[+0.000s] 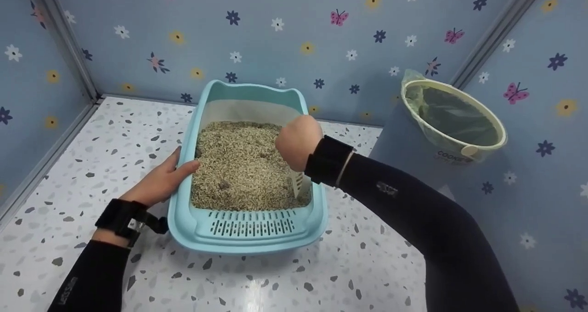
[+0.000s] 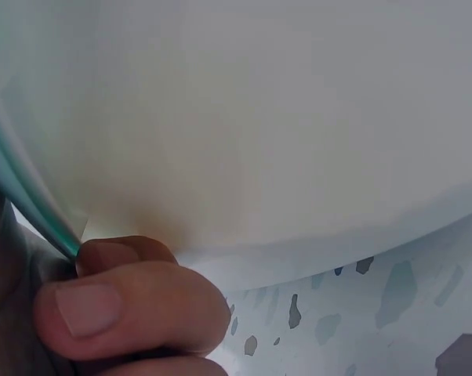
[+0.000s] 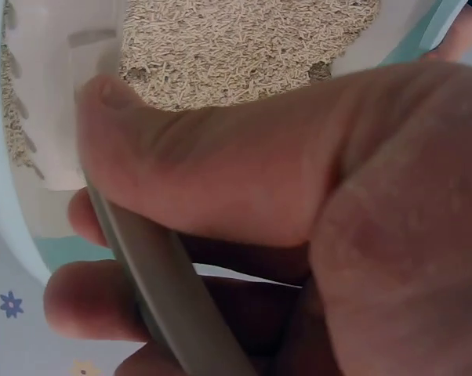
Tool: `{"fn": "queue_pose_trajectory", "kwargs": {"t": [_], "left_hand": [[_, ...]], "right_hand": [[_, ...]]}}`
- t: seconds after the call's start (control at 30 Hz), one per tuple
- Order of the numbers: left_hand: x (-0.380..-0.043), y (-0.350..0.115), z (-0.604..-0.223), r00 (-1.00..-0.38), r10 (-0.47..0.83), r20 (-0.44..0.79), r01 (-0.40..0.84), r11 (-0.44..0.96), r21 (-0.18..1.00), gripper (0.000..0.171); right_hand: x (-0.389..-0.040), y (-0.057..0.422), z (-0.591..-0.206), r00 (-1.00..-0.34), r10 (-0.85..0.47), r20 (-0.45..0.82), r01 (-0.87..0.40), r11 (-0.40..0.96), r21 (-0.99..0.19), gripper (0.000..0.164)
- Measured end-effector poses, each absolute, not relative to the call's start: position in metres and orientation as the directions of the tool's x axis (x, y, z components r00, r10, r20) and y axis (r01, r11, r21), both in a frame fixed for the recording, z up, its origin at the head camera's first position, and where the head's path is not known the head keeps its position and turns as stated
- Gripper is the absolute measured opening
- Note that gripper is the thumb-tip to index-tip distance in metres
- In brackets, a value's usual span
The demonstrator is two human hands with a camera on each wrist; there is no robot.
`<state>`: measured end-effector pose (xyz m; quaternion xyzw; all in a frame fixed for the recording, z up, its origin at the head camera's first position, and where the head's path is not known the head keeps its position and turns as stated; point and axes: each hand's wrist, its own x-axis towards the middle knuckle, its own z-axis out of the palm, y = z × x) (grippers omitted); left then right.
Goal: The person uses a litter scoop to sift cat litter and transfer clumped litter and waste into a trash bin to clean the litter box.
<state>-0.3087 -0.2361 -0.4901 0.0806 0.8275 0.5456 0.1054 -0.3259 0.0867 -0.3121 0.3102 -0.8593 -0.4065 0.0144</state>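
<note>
Both steadying and, judging by the pose, sifting: gripping the litter tray (image 1: pixel 248 245) by its left rim with the left hand (image 1: pixel 156 179), and the slotted scoop (image 1: pixel 298 182) by its handle with the right hand (image 1: pixel 299 142). Pointing steeply down from that right-hand grip, with the blade seemingly dipped into the litter (image 1: pixel 243 165) at the near right. Probably calling next for a shallow push beneath a dark clump (image 1: pixel 223 184) to the left, then a level lift.

Light-blue back wall (image 1: pixel 257 41), left wall (image 1: pixel 27 89), right wall (image 1: pixel 551 178), printed with white, yellow, navy flowers (image 1: pixel 233 18); pink butterflies (image 1: pixel 339 17) on back and right. Grey strips (image 1: pixel 498 34) along both corners. White surface (image 1: pixel 73 183) below, grey-chip speckle, bright light reflection (image 1: pixel 254 296) at near edge.
</note>
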Motion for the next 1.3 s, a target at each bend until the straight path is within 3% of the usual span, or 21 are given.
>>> {"fn": "queue_pose_trajectory", "kwargs": {"t": [0.17, 0.3, 0.53, 1.3], "left_hand": [[-0.309, -0.237, -0.489, -0.966, 0.241, -0.089, 0.015, 0.398, 0.917, 0.093], [-0.308, -0.237, -0.489, -0.967, 0.244, -0.070, 0.031, 0.387, 0.922, 0.091], [-0.310, -0.238, -0.491, -0.966, 0.248, -0.067, 0.036, 0.388, 0.921, 0.087], [-0.307, -0.237, -0.491, -0.969, 0.234, -0.082, 0.024, 0.418, 0.908, 0.089]], "right_hand": [[-0.326, 0.082, -0.318, -0.814, -0.500, -0.296, -0.533, 0.439, 0.723, 0.045], [-0.334, 0.086, -0.320, -0.803, -0.496, -0.331, -0.570, 0.475, 0.670, 0.043], [-0.346, 0.096, -0.317, -0.790, -0.471, -0.393, -0.613, 0.590, 0.526, 0.064], [-0.356, 0.099, -0.345, -0.782, -0.495, -0.379, -0.586, 0.791, 0.178, 0.053]]}}
